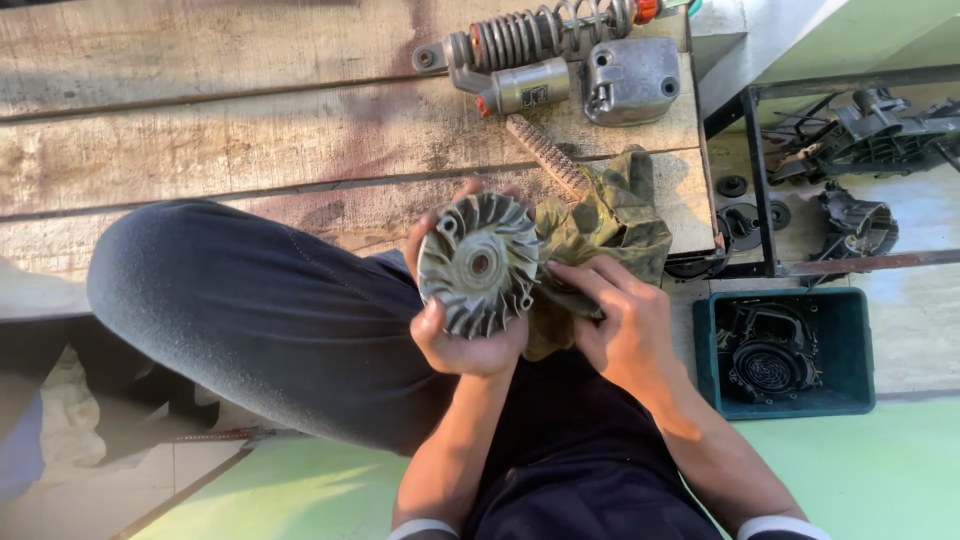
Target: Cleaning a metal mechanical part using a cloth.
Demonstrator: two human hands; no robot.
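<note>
Head view: the left hand (462, 335) wraps its fingers (430, 322) around the rim of a round finned metal disc (478, 264), thumb on the near edge, other fingertips showing past the far edge, gripping it face-up over the lap. Just right of the disc, the right hand (622, 325) has its fingers (585, 280) pinched shut on a dirty olive rag (610, 222), pressed against the disc's right edge. Beyond the fingers, on the wooden planks (200, 130), lie a ridged bar (545, 155), a coil shock absorber (530, 45) and a grey metal cover (630, 80). Further right of the right hand, a green tray (855, 340) holds a dark fan housing (768, 362).
</note>
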